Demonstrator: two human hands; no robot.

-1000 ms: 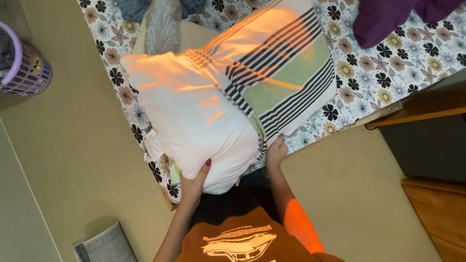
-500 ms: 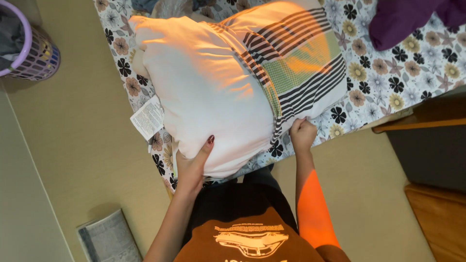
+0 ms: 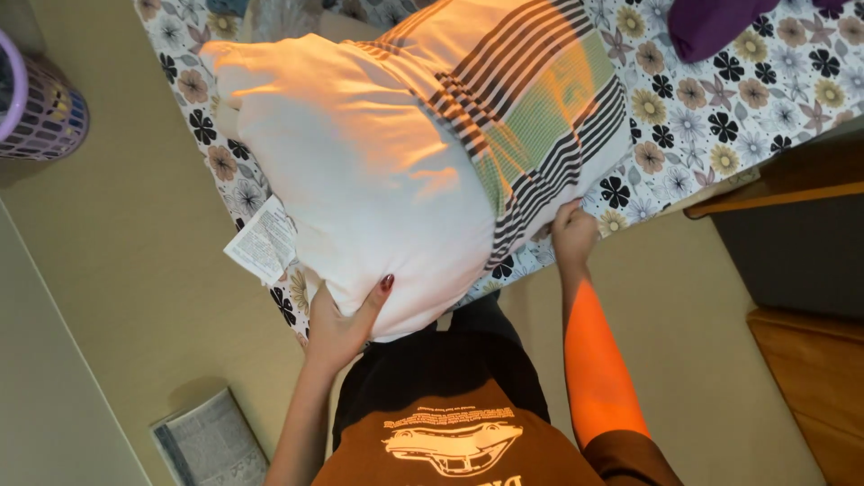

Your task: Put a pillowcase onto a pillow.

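I hold a large white pillow [image 3: 360,180] over the corner of a bed. A striped green, black and white pillowcase [image 3: 531,99] covers its far half. My left hand [image 3: 342,319] grips the bare white near corner from below, thumb on top. My right hand [image 3: 573,236] pinches the open edge of the striped pillowcase at the pillow's right side. A white care label [image 3: 263,243] hangs off the pillow's left edge. Under the pillow lies a floral bedsheet [image 3: 720,117].
A purple laundry basket [image 3: 40,112] stands on the beige floor at far left. A folded newspaper [image 3: 211,441] lies on the floor near my left. A purple cloth [image 3: 720,22] rests on the bed top right. A wooden bed frame [image 3: 783,198] and wooden furniture [image 3: 819,378] sit at right.
The pillow has been lifted and shifted up and right on the bed. More of the white pillow shows. My hands have kept their hold on it.
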